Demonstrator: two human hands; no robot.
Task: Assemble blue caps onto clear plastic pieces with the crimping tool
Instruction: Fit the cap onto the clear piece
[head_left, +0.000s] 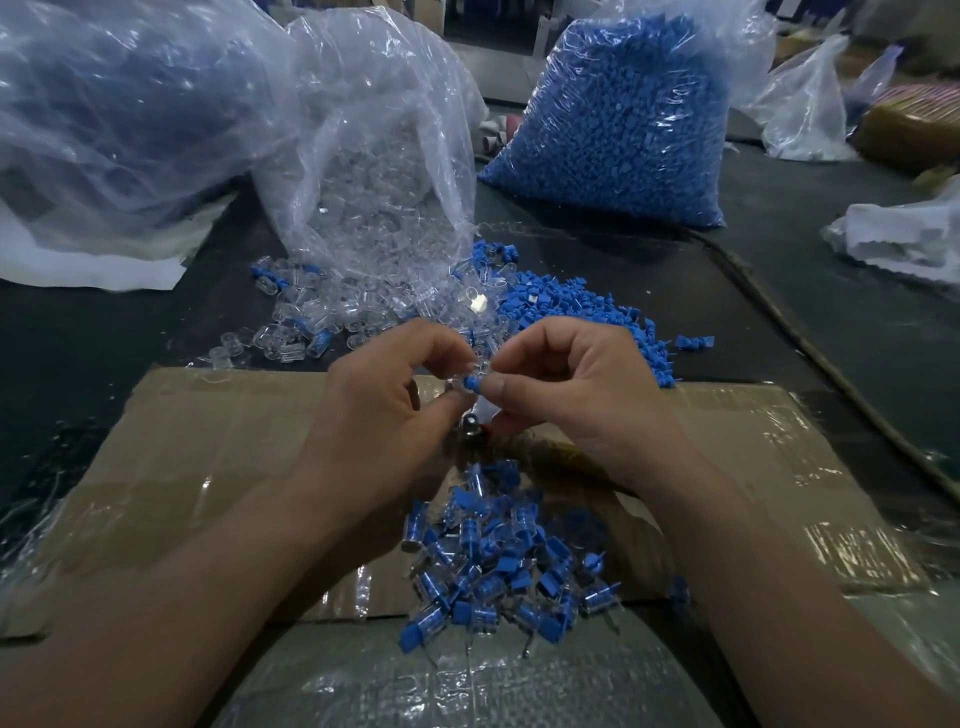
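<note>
Blue cap (471, 383) pinched in my right grip (576, 389) should, I judge, go square into the clear piece (457, 385) my left grip (384, 395) pinches, above the pile (498, 566) at six o'clock.

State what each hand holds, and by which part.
Right hand pinches a blue cap by its end. Left hand pinches a clear piece; where, cannot tell.

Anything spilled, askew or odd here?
Clear pieces lie spilled from the open bag onto the table, mingling with loose blue caps; stray caps lie apart at the heap's right. Nothing looks damaged.
</note>
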